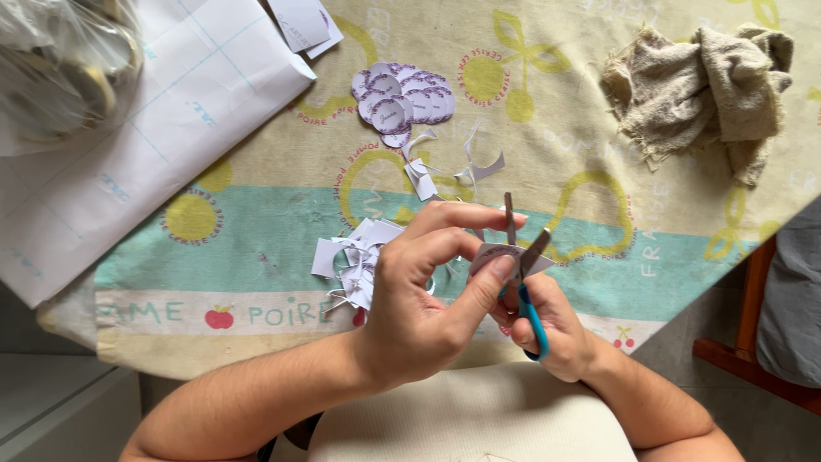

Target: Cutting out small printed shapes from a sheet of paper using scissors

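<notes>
L hand (423, 295) is closed in a pinch, thumb & fingers gripping a small round white paper cut-out w/ purple print (494, 255), held up above the near edge of the desk (256, 231). R hand (547, 329) is wrapped around the blue-handled scissors (523, 282), fingers through the loops; blades are parted & sit astride the cut-out's right edge, touching it. Both hands are just beside each other, in front of the person's lap.

Desk is covered by a cream & teal fruit-print cloth. Just left of the L hand lies a heap of white paper offcuts (355, 261). Further back, near centre, a stack of finished round purple-print paper discs (402, 101), w/ curled white paper trimmings (445, 167) between it & the hands. Crumpled beige rag (710, 81) far right, well apart. Large white paper sheet (128, 128) far left, clear plastic bag (60, 68) on its corner.
</notes>
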